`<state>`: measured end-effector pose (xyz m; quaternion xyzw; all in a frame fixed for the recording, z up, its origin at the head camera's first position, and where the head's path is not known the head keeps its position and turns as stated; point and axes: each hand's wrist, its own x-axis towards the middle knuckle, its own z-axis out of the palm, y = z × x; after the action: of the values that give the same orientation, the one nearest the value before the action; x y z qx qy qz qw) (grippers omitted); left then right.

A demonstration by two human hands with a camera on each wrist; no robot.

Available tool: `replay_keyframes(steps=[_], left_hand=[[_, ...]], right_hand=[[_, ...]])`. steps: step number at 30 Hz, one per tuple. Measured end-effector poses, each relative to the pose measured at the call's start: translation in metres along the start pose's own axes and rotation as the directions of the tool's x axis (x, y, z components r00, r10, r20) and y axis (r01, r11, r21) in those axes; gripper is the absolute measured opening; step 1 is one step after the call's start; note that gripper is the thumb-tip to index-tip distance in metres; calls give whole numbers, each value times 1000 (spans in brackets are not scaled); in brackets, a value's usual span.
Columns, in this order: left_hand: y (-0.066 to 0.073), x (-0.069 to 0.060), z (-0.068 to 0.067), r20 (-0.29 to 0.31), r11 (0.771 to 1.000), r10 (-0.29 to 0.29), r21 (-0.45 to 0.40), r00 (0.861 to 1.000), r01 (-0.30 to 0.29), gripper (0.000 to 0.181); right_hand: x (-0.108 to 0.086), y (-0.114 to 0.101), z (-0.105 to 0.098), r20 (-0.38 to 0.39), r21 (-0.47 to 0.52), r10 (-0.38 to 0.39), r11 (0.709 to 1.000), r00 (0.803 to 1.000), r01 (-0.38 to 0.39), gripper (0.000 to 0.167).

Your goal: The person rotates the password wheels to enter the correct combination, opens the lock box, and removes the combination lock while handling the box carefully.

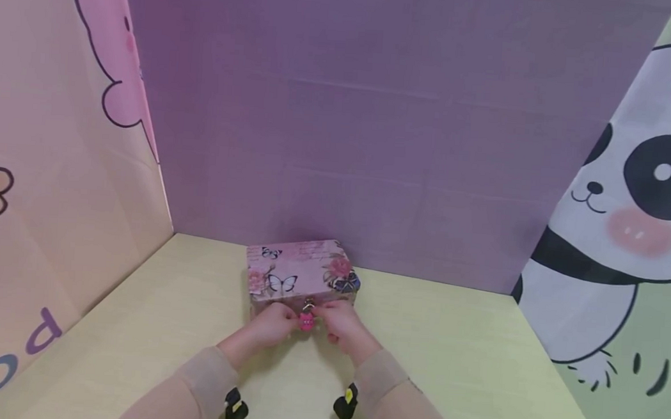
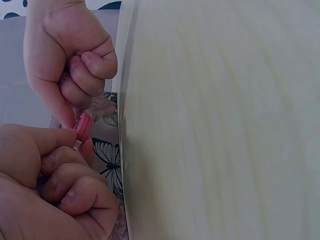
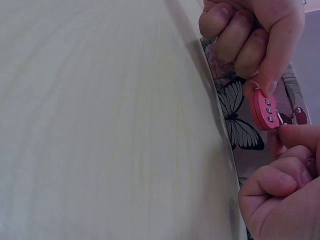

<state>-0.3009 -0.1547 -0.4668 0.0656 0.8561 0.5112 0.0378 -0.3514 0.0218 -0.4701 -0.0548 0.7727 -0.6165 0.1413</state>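
A pink combination padlock (image 1: 306,322) with small number dials (image 3: 269,110) hangs at the front clasp (image 3: 299,116) of a lidded box (image 1: 302,275). The box is pink, printed with butterflies and flowers, and its lid is down. On the padlock's left side, my left hand (image 1: 273,324) pinches it between thumb and index finger, other fingers curled in. From the opposite side my right hand (image 1: 344,322) pinches the padlock's edge near the shackle. Both hands also show in the left wrist view, around the pink padlock (image 2: 84,127). Fingers partly hide the shackle.
The box stands on a pale wood-grain table (image 1: 447,357), close to a purple back panel (image 1: 375,122). A pink printed panel (image 1: 55,173) rises at the left, and a panel with a panda (image 1: 629,221) at the right.
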Motion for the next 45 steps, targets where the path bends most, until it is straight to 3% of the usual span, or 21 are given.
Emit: replay_keyframes(steps=[8,14,29,45], left_hand=[[1,-1,1,-24,1000,-13,-1,1000,13,24],[2,-1,2,-29,999,-43,11,999,43,26],[9,-3,3,-27,998,-51,38,998,52,30],[20,-2,10,-16,998,-11,68,1000,12,32]], right_hand=[[-2,2,0,-13,12,-1,1000,1000,1,11],[0,3,-2,-12,16,7,1000,1000,-6,11],[-1,4,-8,-13,-15,20,1000,1000,-20,25],[-4,6,-25,-10,-31,-23,999,1000,23,22]])
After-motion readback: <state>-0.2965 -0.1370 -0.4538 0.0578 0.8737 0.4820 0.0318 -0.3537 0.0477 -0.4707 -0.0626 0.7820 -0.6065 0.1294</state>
